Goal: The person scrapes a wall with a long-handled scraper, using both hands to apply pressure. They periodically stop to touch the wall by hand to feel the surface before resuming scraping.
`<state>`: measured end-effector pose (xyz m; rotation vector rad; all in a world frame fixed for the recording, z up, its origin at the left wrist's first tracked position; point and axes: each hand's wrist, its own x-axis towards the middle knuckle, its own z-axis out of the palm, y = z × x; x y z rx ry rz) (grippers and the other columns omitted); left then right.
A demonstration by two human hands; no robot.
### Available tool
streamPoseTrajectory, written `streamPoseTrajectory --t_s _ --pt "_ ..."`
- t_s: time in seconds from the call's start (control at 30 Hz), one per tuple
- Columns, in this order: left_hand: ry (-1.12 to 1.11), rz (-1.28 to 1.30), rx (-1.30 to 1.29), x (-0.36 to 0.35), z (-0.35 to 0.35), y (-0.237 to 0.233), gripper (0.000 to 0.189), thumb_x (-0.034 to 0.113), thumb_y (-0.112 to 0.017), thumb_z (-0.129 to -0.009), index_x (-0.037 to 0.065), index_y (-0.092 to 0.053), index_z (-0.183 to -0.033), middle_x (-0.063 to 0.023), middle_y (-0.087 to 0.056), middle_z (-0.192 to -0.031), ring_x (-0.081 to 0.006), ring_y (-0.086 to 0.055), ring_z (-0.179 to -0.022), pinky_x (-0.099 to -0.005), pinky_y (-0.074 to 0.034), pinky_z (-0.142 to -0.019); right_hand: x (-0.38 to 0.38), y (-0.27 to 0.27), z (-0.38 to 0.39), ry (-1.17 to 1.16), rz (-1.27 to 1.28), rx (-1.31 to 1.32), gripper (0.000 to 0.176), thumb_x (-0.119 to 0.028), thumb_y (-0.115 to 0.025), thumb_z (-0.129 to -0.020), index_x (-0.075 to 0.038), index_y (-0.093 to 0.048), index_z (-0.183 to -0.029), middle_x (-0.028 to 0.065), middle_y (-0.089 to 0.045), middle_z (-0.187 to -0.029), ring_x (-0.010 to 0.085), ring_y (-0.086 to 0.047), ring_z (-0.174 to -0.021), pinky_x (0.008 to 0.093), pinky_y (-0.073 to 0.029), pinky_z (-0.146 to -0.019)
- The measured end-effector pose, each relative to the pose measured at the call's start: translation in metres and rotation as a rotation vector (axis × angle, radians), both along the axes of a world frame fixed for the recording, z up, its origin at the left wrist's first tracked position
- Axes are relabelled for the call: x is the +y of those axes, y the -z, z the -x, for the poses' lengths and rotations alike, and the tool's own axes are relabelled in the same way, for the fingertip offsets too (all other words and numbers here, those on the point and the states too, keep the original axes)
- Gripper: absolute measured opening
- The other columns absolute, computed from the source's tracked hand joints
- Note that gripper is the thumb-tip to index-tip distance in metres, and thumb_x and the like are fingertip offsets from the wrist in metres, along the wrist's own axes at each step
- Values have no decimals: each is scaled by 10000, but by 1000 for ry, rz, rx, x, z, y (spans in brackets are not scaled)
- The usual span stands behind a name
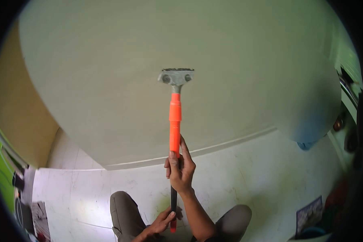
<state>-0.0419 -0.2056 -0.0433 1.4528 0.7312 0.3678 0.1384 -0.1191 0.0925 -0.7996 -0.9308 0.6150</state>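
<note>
A long-handled scraper (175,111) points up and away from me in front of the wall, its grey metal head with two screws at the far end. The shaft is orange near the head and black lower down, with an orange end. My right hand (182,169) is wrapped round the handle at the lower part of the orange section, thumb on top. Lower down, my left hand (163,222) grips the black part close to the orange end. The blade edge overlaps the plain wall in this view.
A pale wall (109,101) with a white skirting strip (213,152) fills the view ahead. My knees (127,213) are bent above the white floor (270,181). A blue object (306,135), partly blurred, stands at the right. Shelving with shoes (339,121) lines the right edge.
</note>
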Motion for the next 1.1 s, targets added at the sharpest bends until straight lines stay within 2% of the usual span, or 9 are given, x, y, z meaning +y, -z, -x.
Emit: streamPoseTrajectory --t_s 0.03,0.2,0.27,0.6,0.67,0.87,1.0,1.03,1.1 --pt "-46 25 -95 6 -10 5 575 488 -403 -1103 -11 -522 -1362 -95 -620 -1180 -193 -575 -1138 -354 -448 -1005 0 0 -3 34 -32 -35 541 -155 -549 -1073 -29 -382 -1572 6 -557 -665 41 -470 -491 213 -398 -435" --pt "-293 -258 -150 39 -55 -59 539 442 -435 -1102 -3 -506 -1398 -137 -621 -1270 -231 -596 -1195 -393 -415 -1088 0 2 -24 47 -10 -113 560 -149 -592 -1049 1 -403 -1555 18 -593 -712 63 -521 -541 230 -442 -494" --pt "-307 -286 -222 57 -63 -68 488 381 -436 -1110 -5 -509 -1400 -145 -619 -1284 -236 -623 -1175 -395 -436 -1071 -1 5 -32 30 45 -138 565 -159 -618 -1035 10 -428 -1540 44 -644 -790 100 -594 -615 259 -517 -599" --pt "-477 -334 -342 77 -111 -123 473 270 -553 -1083 -23 -473 -1445 -130 -606 -1327 -210 -561 -1268 -366 -424 -1098 6 10 -53 125 13 -368 561 -141 -647 -1018 34 -458 -1515 83 -691 -804 110 -598 -611 254 -501 -581" --pt "-530 -302 -384 87 -115 -116 473 264 -570 -1077 -22 -476 -1442 -121 -606 -1330 -203 -554 -1275 -362 -422 -1100 1 7 -51 149 13 -457 565 -137 -688 -989 39 -490 -1488 229 -752 -1047 224 -742 -822 327 -562 -716" --pt "-651 -161 -550 116 -97 -108 315 257 -547 -1090 -15 -634 -1224 -79 -724 -1106 -130 -657 -1018 -304 -516 -931 -9 28 -17 -49 158 -583 682 -47 -705 -924 -9 -418 -1541 278 -728 -1082 423 -740 -988 397 -577 -847" --pt "-745 -289 -490 128 -90 -129 380 308 -587 -1072 -43 -636 -1210 -106 -742 -971 -152 -690 -929 -311 -537 -870 -24 17 -25 -208 226 -514 767 -15 -683 -926 -16 -310 -1596 132 -710 -807 201 -709 -714 324 -553 -702" --pt "-745 -310 -515 134 -89 -137 395 319 -592 -1069 -48 -636 -1208 -116 -742 -963 -168 -701 -919 -325 -544 -867 -24 21 -23 -227 162 -503 782 -27 -680 -944 -17 -271 -1610 77 -666 -742 106 -625 -639 282 -518 -634" --pt "-719 -336 -567 143 -85 -161 437 341 -595 -1063 -70 -632 -1208 -160 -743 -947 -219 -731 -878 -350 -570 -824 -33 16 -23 -267 226 -410 782 -42 -679 -955 -21 -260 -1615 75 -679 -757 112 -632 -633 280 -516 -623"
